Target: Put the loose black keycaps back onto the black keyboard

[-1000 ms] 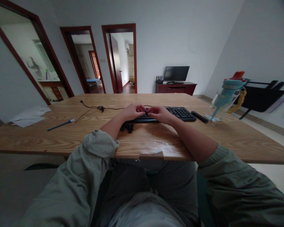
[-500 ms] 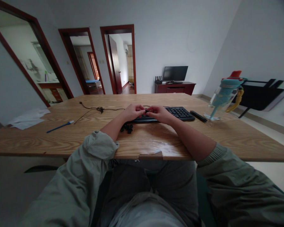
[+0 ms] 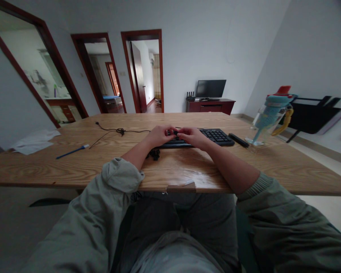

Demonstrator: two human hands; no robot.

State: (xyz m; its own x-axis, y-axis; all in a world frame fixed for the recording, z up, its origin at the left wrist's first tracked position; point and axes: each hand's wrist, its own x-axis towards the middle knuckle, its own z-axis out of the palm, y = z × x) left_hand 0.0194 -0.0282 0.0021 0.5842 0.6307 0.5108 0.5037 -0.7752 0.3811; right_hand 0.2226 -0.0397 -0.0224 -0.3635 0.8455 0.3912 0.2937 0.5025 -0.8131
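A black keyboard (image 3: 216, 136) lies across the middle of the table, its left part mostly covered by my hands. My left hand (image 3: 159, 135) is over that part, thumb and index finger curled together at a small black keycap (image 3: 175, 133). From the other side, my right hand (image 3: 193, 137) closes its fingertips on the same keycap. The fingers hide most of it, and whether it sits on the board or is just above cannot be made out. Several loose black keycaps (image 3: 154, 154) lie in a small pile beside my left wrist, in front of the keyboard.
On the wooden table (image 3: 102, 170), a black cable (image 3: 133, 131) runs left. A blue brush (image 3: 72, 151) and white paper (image 3: 35, 142) lie at left. Right of the keyboard are a long black bar (image 3: 238, 140) and a clear bottle (image 3: 268, 117) with a blue top.
Both hands stay over the same spot on the keyboard. The left thumb and index finger have shifted slightly, showing a small gap between them. Nothing else has visibly moved.
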